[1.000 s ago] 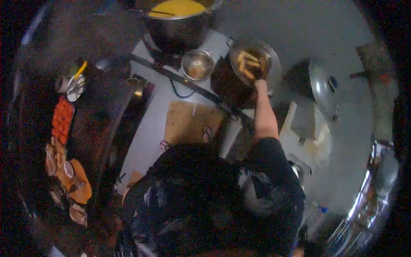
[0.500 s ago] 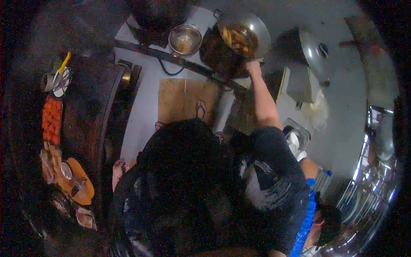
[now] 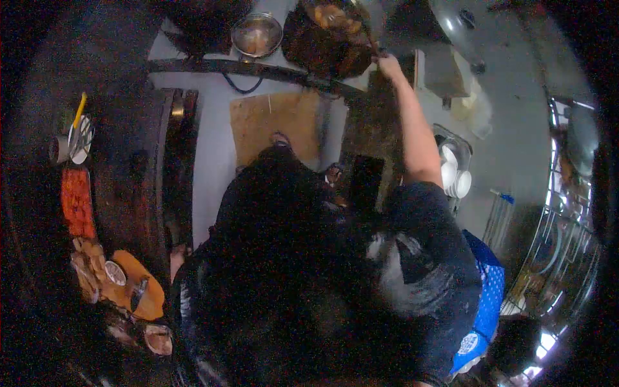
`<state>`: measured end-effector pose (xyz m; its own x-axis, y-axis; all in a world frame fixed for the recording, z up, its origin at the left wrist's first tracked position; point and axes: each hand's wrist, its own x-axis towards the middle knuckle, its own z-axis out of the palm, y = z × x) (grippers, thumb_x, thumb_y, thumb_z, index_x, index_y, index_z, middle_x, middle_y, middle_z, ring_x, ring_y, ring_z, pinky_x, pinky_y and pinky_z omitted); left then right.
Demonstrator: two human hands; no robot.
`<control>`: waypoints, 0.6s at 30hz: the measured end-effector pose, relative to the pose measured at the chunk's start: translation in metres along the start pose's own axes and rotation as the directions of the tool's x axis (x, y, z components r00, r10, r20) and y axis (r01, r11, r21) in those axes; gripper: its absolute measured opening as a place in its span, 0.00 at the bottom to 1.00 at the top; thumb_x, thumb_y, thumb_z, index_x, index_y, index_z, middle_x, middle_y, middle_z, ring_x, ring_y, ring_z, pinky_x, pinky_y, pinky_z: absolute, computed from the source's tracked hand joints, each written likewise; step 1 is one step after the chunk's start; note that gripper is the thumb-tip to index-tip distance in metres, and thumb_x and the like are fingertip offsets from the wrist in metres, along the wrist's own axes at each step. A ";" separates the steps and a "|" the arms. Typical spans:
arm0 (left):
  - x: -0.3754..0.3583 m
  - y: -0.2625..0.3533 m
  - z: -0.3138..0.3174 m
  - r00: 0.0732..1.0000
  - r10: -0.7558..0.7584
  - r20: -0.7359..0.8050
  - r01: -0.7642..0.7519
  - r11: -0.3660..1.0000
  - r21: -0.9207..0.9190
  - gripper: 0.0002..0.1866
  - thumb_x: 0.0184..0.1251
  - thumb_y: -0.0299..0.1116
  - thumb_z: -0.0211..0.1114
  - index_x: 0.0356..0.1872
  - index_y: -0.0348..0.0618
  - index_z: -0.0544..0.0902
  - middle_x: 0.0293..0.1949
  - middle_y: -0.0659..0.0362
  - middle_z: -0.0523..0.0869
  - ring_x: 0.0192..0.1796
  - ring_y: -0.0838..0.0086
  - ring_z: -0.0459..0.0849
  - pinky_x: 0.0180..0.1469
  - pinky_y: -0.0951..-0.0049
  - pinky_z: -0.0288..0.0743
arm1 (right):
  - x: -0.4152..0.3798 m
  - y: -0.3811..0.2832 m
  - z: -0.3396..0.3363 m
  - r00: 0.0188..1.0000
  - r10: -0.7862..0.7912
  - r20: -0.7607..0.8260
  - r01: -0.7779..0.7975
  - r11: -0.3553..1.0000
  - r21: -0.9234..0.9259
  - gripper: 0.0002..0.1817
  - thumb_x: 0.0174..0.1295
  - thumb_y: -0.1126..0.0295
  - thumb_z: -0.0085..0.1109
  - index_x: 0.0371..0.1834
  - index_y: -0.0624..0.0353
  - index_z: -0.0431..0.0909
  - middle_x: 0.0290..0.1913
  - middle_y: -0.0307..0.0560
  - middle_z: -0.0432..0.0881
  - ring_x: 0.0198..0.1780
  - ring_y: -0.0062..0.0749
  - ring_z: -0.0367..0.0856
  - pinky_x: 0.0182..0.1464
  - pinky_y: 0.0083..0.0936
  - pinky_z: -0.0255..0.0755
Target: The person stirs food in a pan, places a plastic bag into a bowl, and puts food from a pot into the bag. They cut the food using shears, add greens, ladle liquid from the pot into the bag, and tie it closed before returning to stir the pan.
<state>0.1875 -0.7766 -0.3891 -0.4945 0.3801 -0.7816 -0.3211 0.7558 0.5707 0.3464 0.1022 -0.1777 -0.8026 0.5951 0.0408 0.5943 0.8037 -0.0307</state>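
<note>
My right arm reaches forward to the top of the view, where my right hand (image 3: 388,66) is closed on the dark handle of a pan (image 3: 363,18). Golden-brown food pieces (image 3: 329,17) lie in the pan, which the top edge partly cuts off. To the pan's left, a round metal strainer (image 3: 256,35) holds something orange-brown. My left hand (image 3: 178,257) hangs low beside the dark left counter (image 3: 129,161); it is dim and smeared, so its fingers cannot be made out.
Red-orange food (image 3: 78,203), an orange board (image 3: 149,293) and a yellow-handled utensil (image 3: 80,111) line the left counter. White bowls (image 3: 455,177) sit at right. A person in blue (image 3: 488,297) is at lower right. A brown mat (image 3: 258,126) covers part of the floor.
The whole view has shifted, and the pan and strainer now appear higher. My right hand keeps its hold. More of the co-worker's blue clothing shows, while their head is less distinct.
</note>
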 end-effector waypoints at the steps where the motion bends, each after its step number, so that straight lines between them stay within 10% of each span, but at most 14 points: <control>1: 0.000 0.012 -0.002 0.998 -0.062 -0.018 0.060 0.992 -0.111 0.13 0.60 0.38 0.54 0.39 0.39 0.73 0.30 0.57 0.80 0.24 0.75 0.78 0.24 0.77 0.71 | -0.001 -0.009 -0.009 0.969 0.210 0.132 -0.239 0.933 0.269 0.17 0.52 0.60 0.52 0.37 0.62 0.76 0.36 0.55 0.78 0.35 0.37 0.76 0.37 0.29 0.68; 5: 0.007 0.046 -0.005 0.968 -0.242 -0.065 0.198 0.899 -0.392 0.14 0.60 0.39 0.54 0.40 0.39 0.73 0.30 0.56 0.80 0.23 0.76 0.78 0.23 0.78 0.71 | 0.027 0.003 0.010 0.906 0.366 0.211 -0.422 0.803 0.421 0.16 0.51 0.64 0.51 0.39 0.62 0.75 0.33 0.51 0.78 0.34 0.35 0.76 0.36 0.28 0.68; 8: 0.005 0.085 -0.001 0.994 -0.022 -0.106 -0.015 0.939 -0.342 0.14 0.61 0.39 0.53 0.41 0.40 0.72 0.28 0.59 0.79 0.22 0.79 0.76 0.22 0.82 0.69 | 0.044 0.011 0.040 0.838 0.457 0.298 -0.545 0.673 0.500 0.15 0.50 0.66 0.51 0.40 0.61 0.74 0.32 0.49 0.78 0.33 0.33 0.76 0.35 0.27 0.68; 12: -0.009 0.120 0.009 0.988 -0.103 -0.119 0.045 0.907 -0.418 0.12 0.62 0.38 0.52 0.40 0.40 0.72 0.26 0.60 0.79 0.21 0.80 0.75 0.22 0.82 0.68 | 0.052 -0.010 0.028 0.784 0.531 0.323 -0.610 0.561 0.560 0.15 0.49 0.66 0.46 0.38 0.62 0.75 0.28 0.50 0.77 0.33 0.38 0.77 0.32 0.31 0.69; 16: -0.022 0.094 0.012 0.993 -0.090 -0.080 0.045 0.892 -0.450 0.10 0.59 0.38 0.54 0.34 0.42 0.75 0.27 0.62 0.79 0.24 0.78 0.75 0.23 0.78 0.68 | 0.062 0.000 0.022 0.957 0.215 0.197 -0.214 0.977 -0.027 0.14 0.48 0.69 0.47 0.36 0.64 0.74 0.32 0.54 0.77 0.39 0.41 0.75 0.39 0.32 0.68; 18: -0.017 0.037 0.005 0.997 0.073 -0.036 -0.078 0.985 -0.155 0.11 0.57 0.38 0.55 0.34 0.42 0.75 0.27 0.60 0.78 0.26 0.73 0.76 0.25 0.74 0.69 | 0.071 0.003 0.020 0.956 0.024 0.294 0.093 0.921 -0.377 0.14 0.48 0.70 0.47 0.36 0.64 0.74 0.34 0.56 0.77 0.42 0.42 0.75 0.42 0.33 0.67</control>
<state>0.1884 -0.7525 -0.3566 -0.5456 0.4144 -0.7284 -0.4029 0.6324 0.6616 0.2902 0.1473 -0.1946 -0.7680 0.5874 -0.2551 0.4919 0.7962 0.3523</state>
